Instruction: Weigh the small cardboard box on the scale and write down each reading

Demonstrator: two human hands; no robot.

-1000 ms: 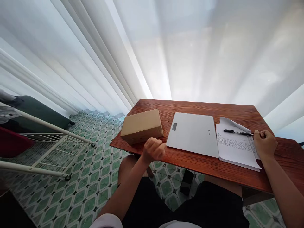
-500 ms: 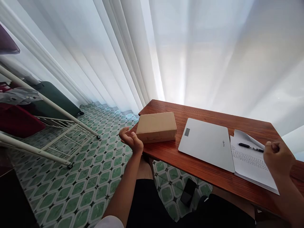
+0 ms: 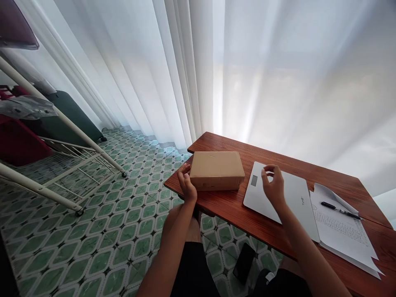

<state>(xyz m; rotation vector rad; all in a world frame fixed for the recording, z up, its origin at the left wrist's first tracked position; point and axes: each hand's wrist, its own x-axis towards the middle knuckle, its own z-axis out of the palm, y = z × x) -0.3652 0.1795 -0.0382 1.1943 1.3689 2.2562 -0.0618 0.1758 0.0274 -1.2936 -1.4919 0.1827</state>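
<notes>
A closed brown cardboard box lies on the left part of the reddish-brown wooden table. My left hand is at the box's left end, fingers loosely curved along that side. Whether it presses on the cardboard I cannot tell. Over a flat silver-grey slab with a small grey rectangle and dark lettering hovers my right hand. Its thumb and fingers curve around a see-through gap, with nothing in them.
Right of the slab are handwritten papers with a black pen on top. A dark phone-like object shows below the table edge. A white wheeled rack stands at left, before a green suitcase. White curtains hang behind.
My right hand has gone from a fist beside the pen and papers leftward to above the slab, its fingers loosening. My left hand has come in against the box's left end. The view has shifted slightly.
</notes>
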